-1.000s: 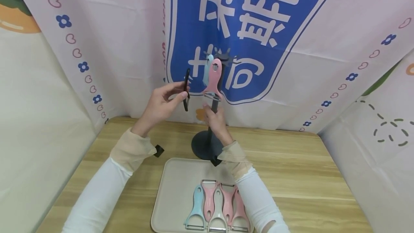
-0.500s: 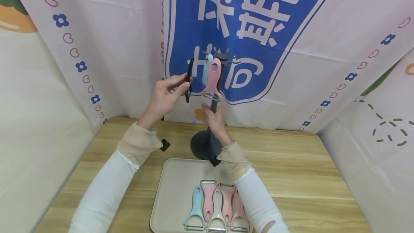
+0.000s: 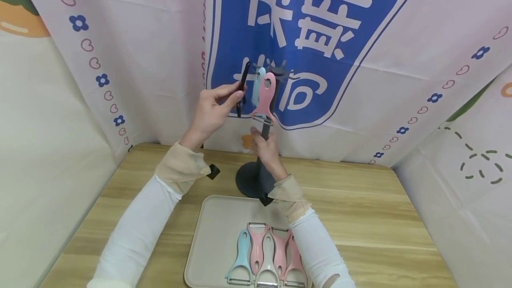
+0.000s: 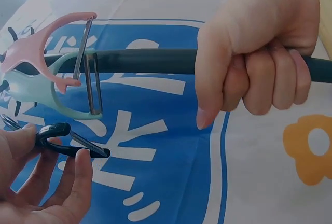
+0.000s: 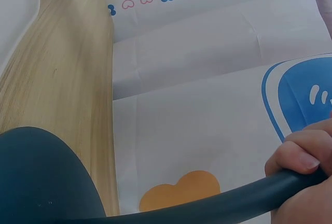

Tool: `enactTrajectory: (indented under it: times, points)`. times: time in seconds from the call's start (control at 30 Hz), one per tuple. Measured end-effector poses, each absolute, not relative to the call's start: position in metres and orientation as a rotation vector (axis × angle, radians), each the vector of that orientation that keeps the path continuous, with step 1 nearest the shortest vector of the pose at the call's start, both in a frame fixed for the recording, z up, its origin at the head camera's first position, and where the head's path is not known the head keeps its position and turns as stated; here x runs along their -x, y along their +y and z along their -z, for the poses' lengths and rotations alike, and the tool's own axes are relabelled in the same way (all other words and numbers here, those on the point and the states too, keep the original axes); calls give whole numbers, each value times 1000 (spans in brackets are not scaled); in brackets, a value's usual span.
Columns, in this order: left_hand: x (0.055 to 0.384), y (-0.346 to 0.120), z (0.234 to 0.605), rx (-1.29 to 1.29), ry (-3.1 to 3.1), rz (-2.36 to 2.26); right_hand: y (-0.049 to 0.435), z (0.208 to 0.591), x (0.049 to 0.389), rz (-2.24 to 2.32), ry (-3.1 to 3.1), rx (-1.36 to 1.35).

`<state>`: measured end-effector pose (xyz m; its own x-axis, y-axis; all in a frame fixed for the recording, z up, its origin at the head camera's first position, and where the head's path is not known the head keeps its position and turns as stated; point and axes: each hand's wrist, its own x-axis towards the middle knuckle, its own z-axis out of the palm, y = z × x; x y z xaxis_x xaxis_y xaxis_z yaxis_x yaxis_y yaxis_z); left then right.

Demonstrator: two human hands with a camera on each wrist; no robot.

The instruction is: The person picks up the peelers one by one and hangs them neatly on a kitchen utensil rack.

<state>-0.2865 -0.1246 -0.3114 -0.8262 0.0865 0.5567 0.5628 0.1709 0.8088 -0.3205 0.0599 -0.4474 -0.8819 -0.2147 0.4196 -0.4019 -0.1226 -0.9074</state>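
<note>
My left hand pinches a black peeler between thumb and fingers, held upright just left of the rack's top. In the left wrist view the black peeler shows its blade frame below the hanging ones. My right hand grips the dark post of a hook stand, fingers wrapped round it. From the stand's hooks hang a pink peeler and, behind it, a light blue peeler. The black peeler is apart from the hooks.
The stand's round base rests on the wooden table. In front lies a beige tray with several peelers: a blue peeler, a grey peeler and pink ones. Printed cloth hangs behind the table.
My left hand has moved up and to the right, bringing the black peeler closer to the rack's hooks. The right hand keeps its hold on the post.
</note>
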Motion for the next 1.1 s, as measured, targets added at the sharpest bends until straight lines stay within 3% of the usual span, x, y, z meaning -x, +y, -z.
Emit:
enactTrajectory:
  times: [1.1]
  points:
    - [297,-102,309,605,-2005,1756,59,446,320,-2152,-1980,-641]
